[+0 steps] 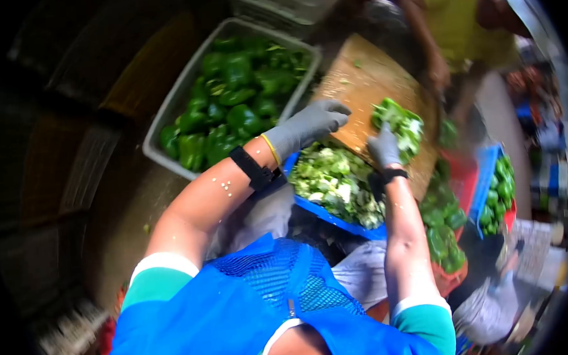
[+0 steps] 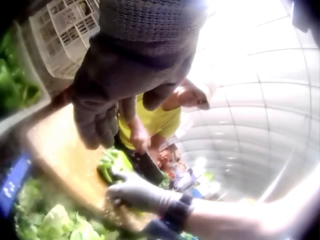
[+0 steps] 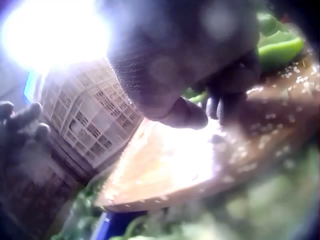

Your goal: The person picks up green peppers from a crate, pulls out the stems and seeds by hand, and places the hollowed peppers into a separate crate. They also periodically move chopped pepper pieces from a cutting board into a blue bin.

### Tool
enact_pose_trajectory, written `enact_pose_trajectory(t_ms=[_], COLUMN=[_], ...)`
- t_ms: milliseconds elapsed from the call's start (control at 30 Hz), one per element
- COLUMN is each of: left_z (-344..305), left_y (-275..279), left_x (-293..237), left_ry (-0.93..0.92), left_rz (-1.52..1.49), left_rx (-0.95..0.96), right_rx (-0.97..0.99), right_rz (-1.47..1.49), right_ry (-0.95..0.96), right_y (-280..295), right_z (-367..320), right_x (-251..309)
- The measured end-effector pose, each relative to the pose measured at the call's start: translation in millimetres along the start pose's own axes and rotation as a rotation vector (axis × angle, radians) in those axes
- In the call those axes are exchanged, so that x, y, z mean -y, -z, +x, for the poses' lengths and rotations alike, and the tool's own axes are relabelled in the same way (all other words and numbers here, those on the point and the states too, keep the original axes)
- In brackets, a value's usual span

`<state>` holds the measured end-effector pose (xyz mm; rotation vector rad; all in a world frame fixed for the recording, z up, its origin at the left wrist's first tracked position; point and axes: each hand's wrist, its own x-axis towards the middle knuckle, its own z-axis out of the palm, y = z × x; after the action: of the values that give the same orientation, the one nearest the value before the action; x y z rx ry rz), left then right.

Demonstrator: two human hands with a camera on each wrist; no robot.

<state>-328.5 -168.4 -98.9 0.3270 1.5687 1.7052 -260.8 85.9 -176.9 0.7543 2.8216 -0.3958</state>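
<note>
- Probably light, crisp and slick, the cut pepper (image 1: 403, 128) lies on the board (image 1: 356, 82); cup its sides.
- Right hand (image 1: 384, 148) touches it, grip unclear; left hand (image 1: 310, 125), loose-fingered, empty, is by the board's edge.

The left arm (image 1: 198, 209) bends, its fingers (image 1: 338, 109) loosely curled; the right arm (image 1: 405, 241) reaches forward.

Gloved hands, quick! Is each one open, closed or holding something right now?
Left hand: open, fingers loosely bent, holding nothing.
Right hand: at the cut green pepper on the board; whether it grips any cannot be told.
</note>
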Motion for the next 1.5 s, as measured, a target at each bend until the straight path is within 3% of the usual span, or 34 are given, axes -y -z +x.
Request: enact_pose_trajectory(t_ms=[133,200,267,367,467,500,567,600,633,667,800,867,933,1067,1133,1200,1267,1300,1333,1400,1433,1500], left_z=[25,20,20,24,38,40,41,39,42,43,10,-7,-23,-45,-48,-52,-68,-74,-64,-68,-69,-62], left_y=[-43,-49,-40,-51,-51,-50,-48,-45,-42,-41,-73,-86,-90,-101,-109,-122,-140,-149,-152,-160,-164,-165], left_x=[17,40,61,65,67,67,66,65,87,90,72,70,55,38,35,33,19,15,26,23,28,36], left_ry=[0.108,0.092,0.352,0.278,0.426,0.451,0.542,0.583,0.452,0.36,0.121,0.026,0.004,-0.068,-0.292,-0.318,-0.299,-0.27,-0.414,-0.316,-0.296,-0.32], left_rz=[-0.157,-0.264,-0.292,-0.337,-0.597,-0.637,-0.749,-0.802,-0.942,-0.972,-0.757,-0.48,-0.23,-0.181,0.064,0.228,-0.047,-0.18,-0.213,-0.333,-0.385,-0.454], left_rx=[-0.025,-0.076,-0.095,-0.083,-0.191,-0.199,-0.031,0.052,0.338,0.438,0.378,0.332,0.332,0.402,0.367,0.262,0.185,0.151,0.136,0.038,-0.045,-0.222], right_rx=[-0.125,-0.057,-0.01,-0.074,-0.118,-0.185,-0.085,-0.043,0.008,0.091,0.399,0.476,0.622,1.063,0.65,0.516,0.455,0.329,0.21,0.072,-0.096,-0.308], right_rz=[0.171,0.149,0.119,-0.02,0.048,0.24,0.746,0.711,0.753,0.877,1.341,1.253,1.602,2.214,2.194,2.16,2.018,1.947,1.864,1.655,1.441,1.337], right_ry=[-0.01,-0.05,-0.121,-0.187,0.028,0.159,0.351,0.435,0.45,0.366,0.027,0.032,0.068,0.077,0.106,0.138,0.307,0.27,0.242,0.313,0.368,0.286], right_y=[19,22,25,19,21,6,10,15,21,24,47,49,37,4,27,-6,15,14,6,30,27,34], right_z=[1,19,36,43,17,9,-39,-64,-84,-108,-150,-166,-177,-196,-221,-216,-216,-211,-208,-212,-216,-221], right_x=[4,3,9,16,8,-6,-4,-2,1,1,7,8,12,16,37,22,16,6,-8,-1,-3,11])
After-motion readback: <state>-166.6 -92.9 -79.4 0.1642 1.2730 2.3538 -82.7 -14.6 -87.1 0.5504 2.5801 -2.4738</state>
